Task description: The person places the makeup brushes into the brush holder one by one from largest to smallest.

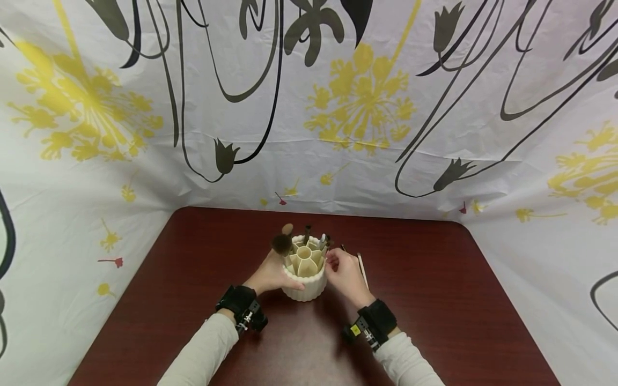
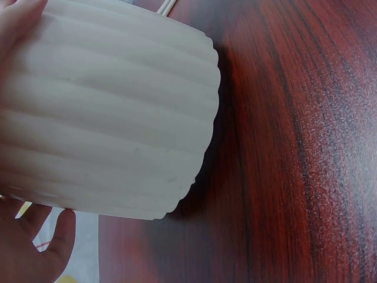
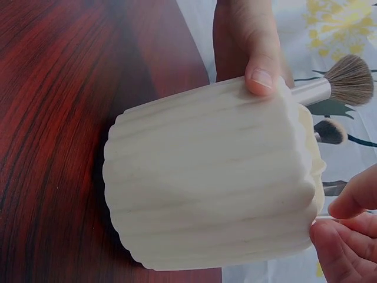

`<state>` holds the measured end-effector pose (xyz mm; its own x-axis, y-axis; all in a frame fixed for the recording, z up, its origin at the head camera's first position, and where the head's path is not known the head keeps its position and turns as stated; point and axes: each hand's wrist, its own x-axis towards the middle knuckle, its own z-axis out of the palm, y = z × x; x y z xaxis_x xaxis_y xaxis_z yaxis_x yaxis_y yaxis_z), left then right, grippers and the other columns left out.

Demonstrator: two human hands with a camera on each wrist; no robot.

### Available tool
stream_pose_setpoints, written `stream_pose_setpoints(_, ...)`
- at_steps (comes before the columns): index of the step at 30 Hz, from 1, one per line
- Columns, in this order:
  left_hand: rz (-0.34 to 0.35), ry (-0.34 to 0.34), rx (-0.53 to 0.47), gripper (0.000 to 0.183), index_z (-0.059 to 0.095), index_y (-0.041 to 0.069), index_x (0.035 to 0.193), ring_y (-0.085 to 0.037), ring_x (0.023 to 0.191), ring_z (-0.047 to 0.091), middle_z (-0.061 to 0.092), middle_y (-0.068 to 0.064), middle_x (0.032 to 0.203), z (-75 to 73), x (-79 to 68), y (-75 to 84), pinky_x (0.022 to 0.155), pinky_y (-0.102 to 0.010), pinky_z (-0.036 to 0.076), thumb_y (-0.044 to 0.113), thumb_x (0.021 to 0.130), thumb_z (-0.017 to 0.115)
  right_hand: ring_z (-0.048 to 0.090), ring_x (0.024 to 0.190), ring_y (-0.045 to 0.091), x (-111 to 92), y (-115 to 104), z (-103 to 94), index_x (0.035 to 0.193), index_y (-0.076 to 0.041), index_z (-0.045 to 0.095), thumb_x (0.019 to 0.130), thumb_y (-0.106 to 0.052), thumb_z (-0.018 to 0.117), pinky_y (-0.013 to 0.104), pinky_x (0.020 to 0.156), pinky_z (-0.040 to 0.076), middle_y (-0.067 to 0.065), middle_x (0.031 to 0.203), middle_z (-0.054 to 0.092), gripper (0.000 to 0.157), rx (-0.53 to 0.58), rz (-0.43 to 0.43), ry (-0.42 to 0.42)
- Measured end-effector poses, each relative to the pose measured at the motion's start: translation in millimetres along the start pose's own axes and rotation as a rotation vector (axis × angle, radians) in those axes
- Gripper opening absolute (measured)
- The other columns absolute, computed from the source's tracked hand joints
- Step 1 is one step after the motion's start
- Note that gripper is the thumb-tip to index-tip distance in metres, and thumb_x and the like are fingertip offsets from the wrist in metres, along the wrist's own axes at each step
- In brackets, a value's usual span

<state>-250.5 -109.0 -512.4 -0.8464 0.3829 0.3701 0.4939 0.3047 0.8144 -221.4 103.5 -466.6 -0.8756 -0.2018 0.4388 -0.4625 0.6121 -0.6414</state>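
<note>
A cream makeup brush holder [image 1: 304,292] with a scalloped rim and several compartments around a round middle one stands on the table. My left hand [image 1: 272,274] grips its left side, the thumb lying across the front near the rim. At the right rim my right hand [image 1: 345,271] pinches a thin pale stick [image 3: 326,217], most of it hidden by the fingers and the holder. A large fluffy makeup brush [image 3: 353,79] and a smaller dark-tipped brush [image 3: 331,132] poke out of the top. The left wrist view shows mostly the holder's ribbed wall [image 2: 118,112].
Slender brushes with pale handles [image 1: 362,269] lie on the dark red wooden table [image 1: 434,300], just right of my right hand. A white cloth [image 1: 270,123] with yellow and grey flower prints hangs behind and at both sides of the table.
</note>
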Motion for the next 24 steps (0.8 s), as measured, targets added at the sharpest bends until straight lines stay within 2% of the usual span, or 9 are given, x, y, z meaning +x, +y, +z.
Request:
stream_pose_setpoints(9,-0.016,-0.004,-0.050,0.139,-0.001,0.029,0.146,-0.020,0.118,0.045,0.043,-0.011,0.131,0.0,0.0,0.2,0.097,-0.038,0.037,0.027,0.042,0.092,0.057,0.067,0.011,-2,10,-8.2,0.087,0.001,0.062,0.076,0.002,0.062,0.026,0.059,0.048,0.006,0.075,0.062,0.010,-0.023,0.026,0.013)
stream_pose_setpoints(14,-0.020,-0.014,-0.037,0.140,-0.001,0.024,0.146,-0.020,0.117,0.046,0.044,-0.008,0.130,0.1,-0.6,-0.5,0.096,-0.039,0.037,0.029,0.042,0.092,0.058,0.070,0.012,-6,21,-14.3,0.092,-0.001,0.063,0.078,0.002,0.061,0.027,0.060,0.049,0.007,0.080,0.062,0.015,-0.035,0.044,0.015)
stream_pose_setpoints(18,-0.032,-0.010,-0.036,0.141,-0.002,0.029,0.146,-0.019,0.117,0.046,0.044,-0.008,0.130,-0.1,-0.4,-1.3,0.096,-0.041,0.037,0.029,0.041,0.092,0.058,0.071,0.014,-8,34,-16.2,0.094,-0.001,0.065,0.078,0.003,0.061,0.028,0.060,0.048,0.007,0.081,0.061,0.017,-0.079,0.062,0.022)
stream_pose_setpoints(24,-0.043,-0.011,-0.017,0.140,-0.001,0.031,0.145,-0.020,0.117,0.046,0.044,-0.009,0.129,0.4,0.2,-3.1,0.096,-0.042,0.037,0.031,0.041,0.092,0.059,0.074,0.020,-15,57,-16.1,0.098,0.002,0.065,0.077,0.000,0.062,0.032,0.063,0.048,0.012,0.088,0.062,0.021,-0.140,0.154,0.015)
